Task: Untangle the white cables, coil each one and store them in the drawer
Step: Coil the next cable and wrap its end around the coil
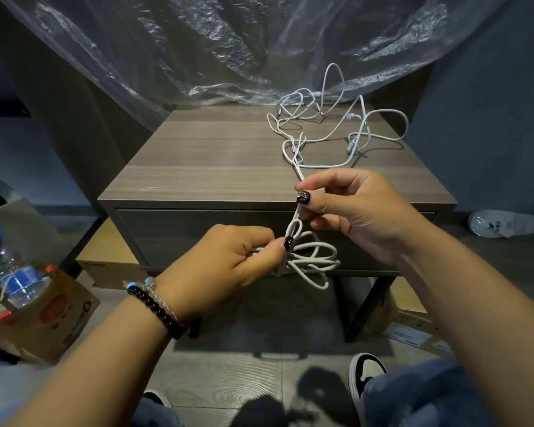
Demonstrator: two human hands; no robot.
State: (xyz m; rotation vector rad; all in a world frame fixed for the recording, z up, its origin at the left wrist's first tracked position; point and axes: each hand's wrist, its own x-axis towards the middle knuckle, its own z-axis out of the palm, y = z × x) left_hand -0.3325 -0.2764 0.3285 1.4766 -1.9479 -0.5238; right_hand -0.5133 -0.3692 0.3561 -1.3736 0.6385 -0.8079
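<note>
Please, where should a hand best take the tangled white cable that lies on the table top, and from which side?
Judging by its pose, grip the tangled cable at the straight stretch near the front of the table, coming from above. There the strand runs alone toward the right hand, so no other loops are caught. The raised loops at the back cross each other and would likely tighten if pulled.

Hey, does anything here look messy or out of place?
Yes. A tangle of white cables sprawls across the back right of the grey wooden nightstand, looped over itself. Crumpled clear plastic sheeting drapes behind it.
</note>
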